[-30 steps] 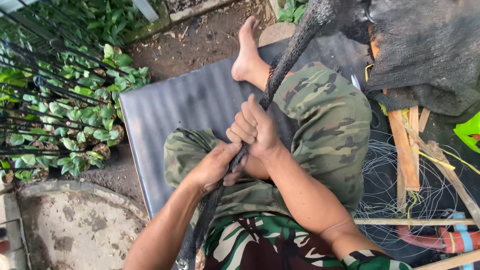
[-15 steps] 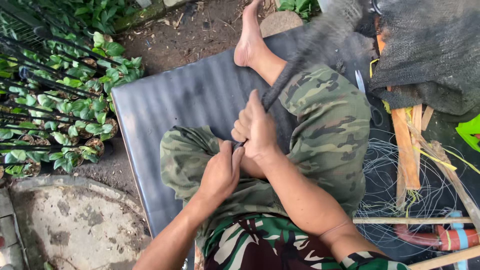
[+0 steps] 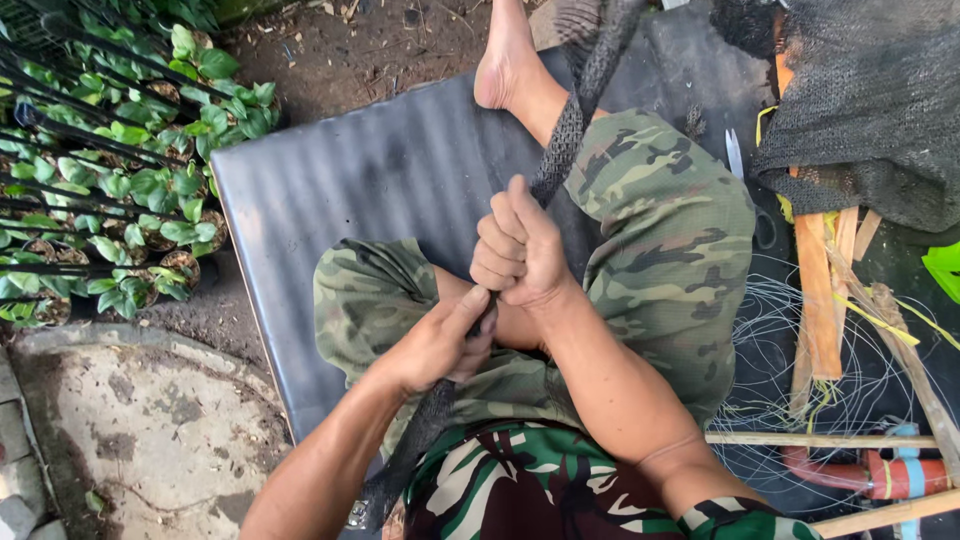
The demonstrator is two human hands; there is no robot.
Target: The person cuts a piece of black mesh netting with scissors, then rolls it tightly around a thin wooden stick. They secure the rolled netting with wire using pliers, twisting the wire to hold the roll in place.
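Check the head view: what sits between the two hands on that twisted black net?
In the head view, only a short run of the twisted black net shows between the left hand and the right hand; both grip it, above the camouflage shorts.

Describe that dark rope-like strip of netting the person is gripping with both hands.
The strip of netting is black mesh fabric bunched into a thick, rope-like band. It runs diagonally from the top of the picture, past the bare foot, over the camouflage-clad knee and down across the lap to the bottom edge. It looks taut between the fists. The right hand is closed around it higher up; the left hand clamps it just below. Its weave looks coarse and open, like the shade net heaped at upper right.
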